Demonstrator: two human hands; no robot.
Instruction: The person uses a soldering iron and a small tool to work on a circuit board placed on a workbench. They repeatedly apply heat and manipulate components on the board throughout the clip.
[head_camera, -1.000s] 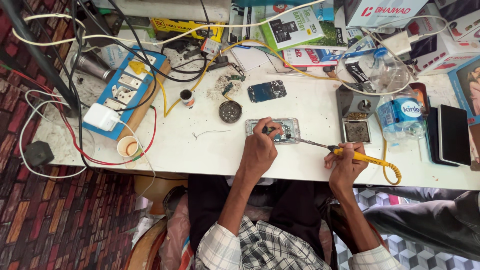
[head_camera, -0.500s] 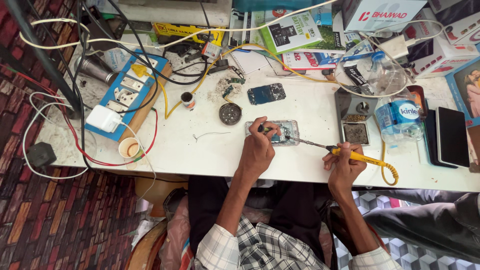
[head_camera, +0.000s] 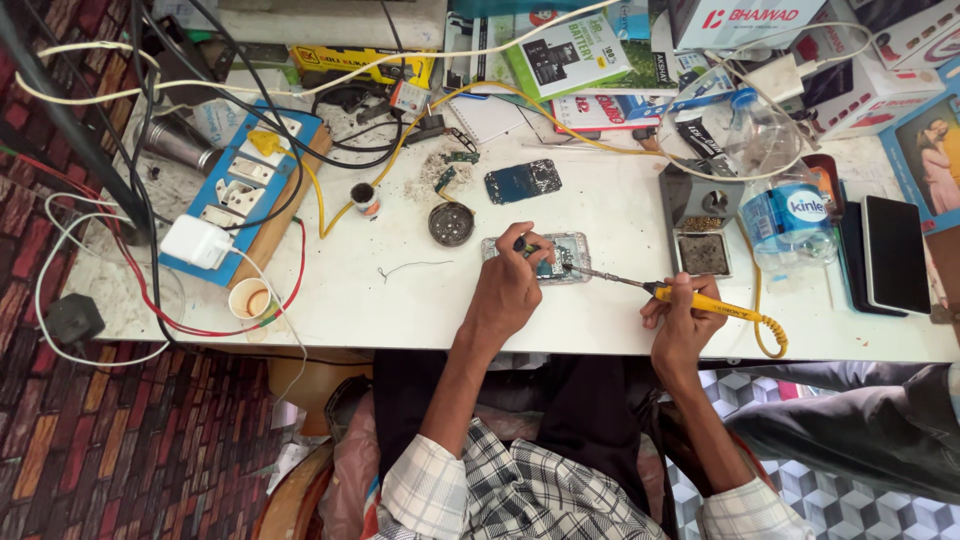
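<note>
On the white bench (head_camera: 400, 300), the left hand (head_camera: 510, 290) presses down on an opened phone (head_camera: 560, 255), its grip closed on a small dark tool, fingertips touching the board. Just right of that grip, the right hand (head_camera: 685, 315) has its grip clamped on a yellow soldering iron (head_camera: 700, 300), whose tip reaches left onto the phone.

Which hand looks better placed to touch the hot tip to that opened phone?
Right. The right hand holds the yellow soldering iron, its tip at the opened phone; the left hand rests on the phone, probably steadying it.
</note>
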